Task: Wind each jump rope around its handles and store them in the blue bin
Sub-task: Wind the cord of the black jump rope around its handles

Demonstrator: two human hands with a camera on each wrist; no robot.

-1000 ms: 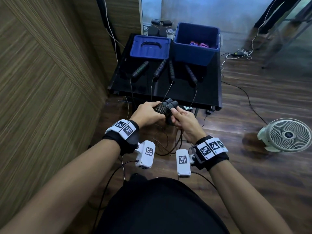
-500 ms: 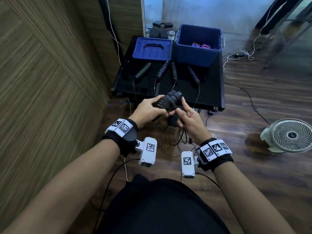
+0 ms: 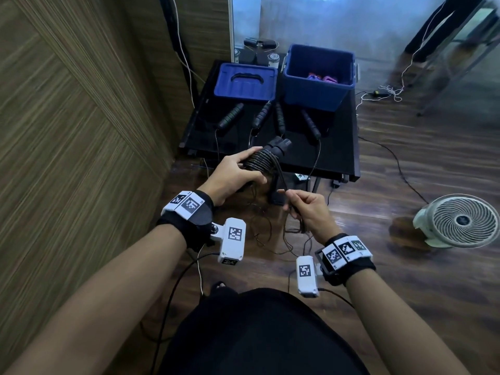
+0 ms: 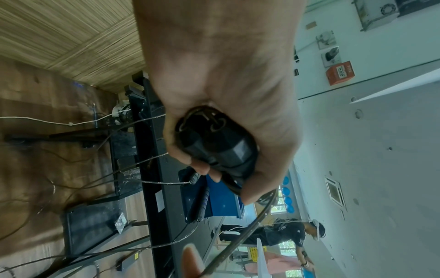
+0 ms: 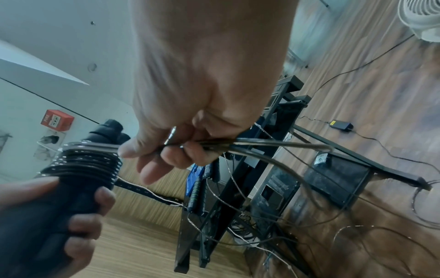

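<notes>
My left hand (image 3: pixel 238 171) grips a pair of black jump rope handles (image 3: pixel 278 146) with dark rope coiled around them (image 3: pixel 261 161); the handle ends (image 4: pixel 214 144) show inside the fist in the left wrist view. A short way below and to the right, my right hand (image 3: pixel 305 207) pinches the loose rope strands (image 5: pixel 262 146), which run taut up to the coil (image 5: pixel 81 163). The open blue bin (image 3: pixel 319 77) stands at the back right of the black table (image 3: pixel 338 147), with pink and purple things inside. Several more black handles (image 3: pixel 230 117) lie on the table in front of it.
A blue lid (image 3: pixel 246 81) lies left of the bin. Thin ropes hang off the table's front edge to the wooden floor. A white fan (image 3: pixel 460 220) sits on the floor at right. A wood-panelled wall runs along the left, and cables trail on the floor.
My right hand has pulled down and away from the handles, drawing the rope taut. My left hand has lifted the wound handles slightly toward the table.
</notes>
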